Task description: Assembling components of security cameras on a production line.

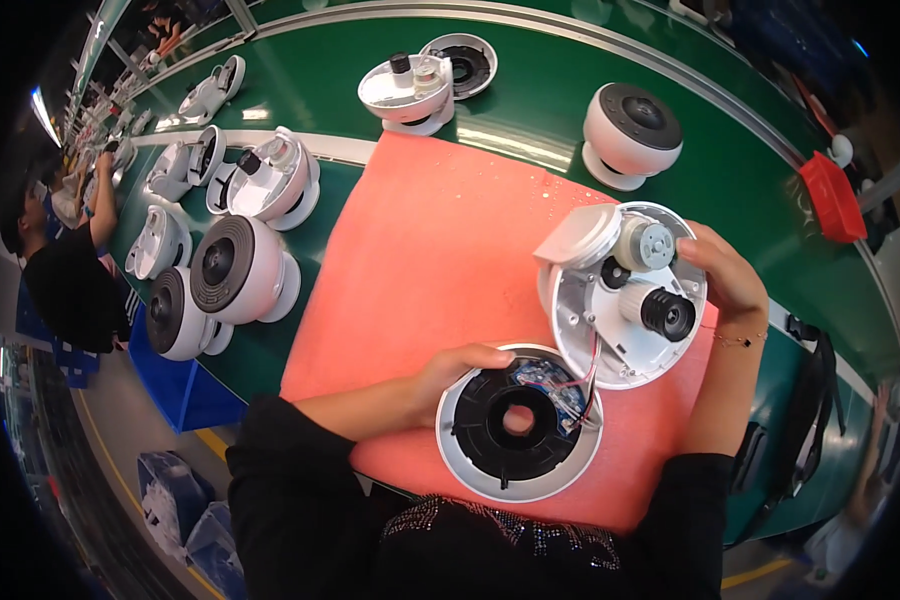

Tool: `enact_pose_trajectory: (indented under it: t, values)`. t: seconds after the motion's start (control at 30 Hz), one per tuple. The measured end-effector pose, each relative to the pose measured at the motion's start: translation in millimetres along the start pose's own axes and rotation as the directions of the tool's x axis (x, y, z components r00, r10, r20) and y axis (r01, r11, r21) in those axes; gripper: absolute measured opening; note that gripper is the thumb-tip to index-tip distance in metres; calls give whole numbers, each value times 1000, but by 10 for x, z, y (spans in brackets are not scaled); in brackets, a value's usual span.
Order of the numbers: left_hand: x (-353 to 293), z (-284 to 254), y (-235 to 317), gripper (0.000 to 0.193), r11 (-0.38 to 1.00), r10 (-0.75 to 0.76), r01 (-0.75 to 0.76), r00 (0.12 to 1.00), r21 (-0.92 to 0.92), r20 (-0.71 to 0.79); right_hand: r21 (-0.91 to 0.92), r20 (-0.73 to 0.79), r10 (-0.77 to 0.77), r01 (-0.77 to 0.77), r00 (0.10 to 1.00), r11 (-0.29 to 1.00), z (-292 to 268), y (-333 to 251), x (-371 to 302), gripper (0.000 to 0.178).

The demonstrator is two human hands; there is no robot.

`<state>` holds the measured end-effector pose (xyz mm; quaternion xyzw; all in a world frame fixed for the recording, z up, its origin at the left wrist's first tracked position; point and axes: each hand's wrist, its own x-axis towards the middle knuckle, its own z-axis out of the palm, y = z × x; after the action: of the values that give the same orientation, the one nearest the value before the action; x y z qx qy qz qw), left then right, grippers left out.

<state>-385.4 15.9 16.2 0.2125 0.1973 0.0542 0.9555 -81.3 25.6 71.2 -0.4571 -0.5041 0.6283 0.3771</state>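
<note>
My left hand (452, 378) is closed on the rim of a round white cover (448, 460), its thumb lying over the top edge. Inside the cover are a black ring-shaped insert with a central hole and a circuit board (555, 388) at the upper right. My right hand (727, 268) grips the right side of an opened white housing (610, 350), its fingers partly hidden behind the shell. In the housing sit a silver motor (648, 245) and a black ribbed lens barrel (665, 312). Thin wires (592, 375) run between housing and cover.
A pink foam mat (420, 260) covers the green bench (530, 60). Beyond it stand an opened unit (405, 95) and a closed round device (632, 135). Several similar devices (238, 268) crowd the left. A red bin (833, 198) is at right; another person (70, 270) works at far left.
</note>
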Motion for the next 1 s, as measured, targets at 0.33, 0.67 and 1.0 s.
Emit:
enact_pose_trajectory:
  t: [0.33,0.67,1.0]
  values:
    - [-382,291,-56,52,970,228,-238,962,-53,-149,-335,-193,114,-174,975,926,-38,170,-228,25]
    - [-377,752,-140,50,952,234,-273,941,-138,-245,-787,410,-577,594,706,167,1585,-139,-806,28]
    - [-109,307,292,33,-91,513,-211,828,973,227,-832,-21,-552,291,834,472,1226,-199,-1096,41]
